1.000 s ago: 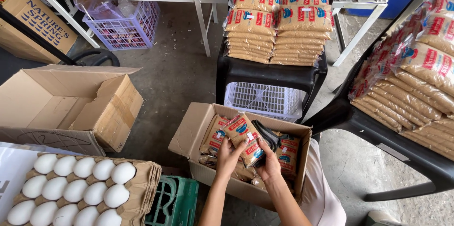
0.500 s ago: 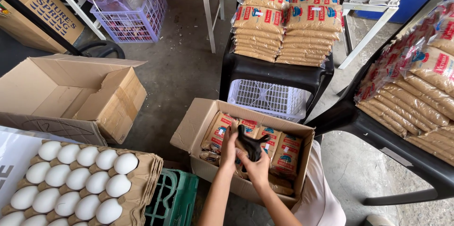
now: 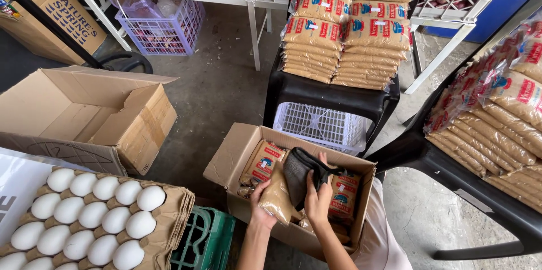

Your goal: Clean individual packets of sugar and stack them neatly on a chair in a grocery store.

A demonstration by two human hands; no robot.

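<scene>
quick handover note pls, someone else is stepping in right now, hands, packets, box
Left hand: gripping a tan packet, held upright inside the open cardboard box.
Right hand: holding a dark pouch over the box.
In the box: several packets already lie packed.
Outside the box: stacks of the same packets on the black chair and on the right-hand chair.

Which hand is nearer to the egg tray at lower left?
Left. The left hand grips a tan packet in the open box, on the side toward the egg tray; the right hand is farther away, on a dark pouch.
</scene>
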